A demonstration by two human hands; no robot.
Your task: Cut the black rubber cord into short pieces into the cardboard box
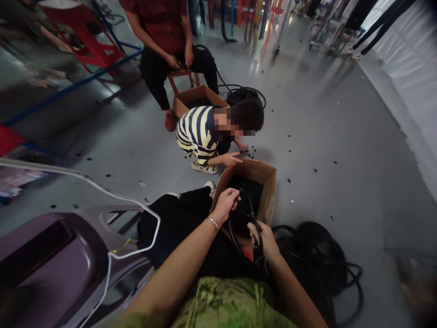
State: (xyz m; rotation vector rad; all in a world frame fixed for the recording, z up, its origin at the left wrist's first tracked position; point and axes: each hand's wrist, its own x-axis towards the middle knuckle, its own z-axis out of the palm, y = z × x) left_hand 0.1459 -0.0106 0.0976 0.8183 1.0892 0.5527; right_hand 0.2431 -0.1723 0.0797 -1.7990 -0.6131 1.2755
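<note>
Black tubing [232, 231], centre frame: likely light, springy; grip near tip. My left hand [225, 203] pinches it; right hand [265, 239] clasps scissors [252, 214].

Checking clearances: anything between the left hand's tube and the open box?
Nothing visible: the left hand holds the black tube over the open cardboard box. The cutter in the right hand is to one side; a crouching person's hand is near the far rim, not between.
</note>
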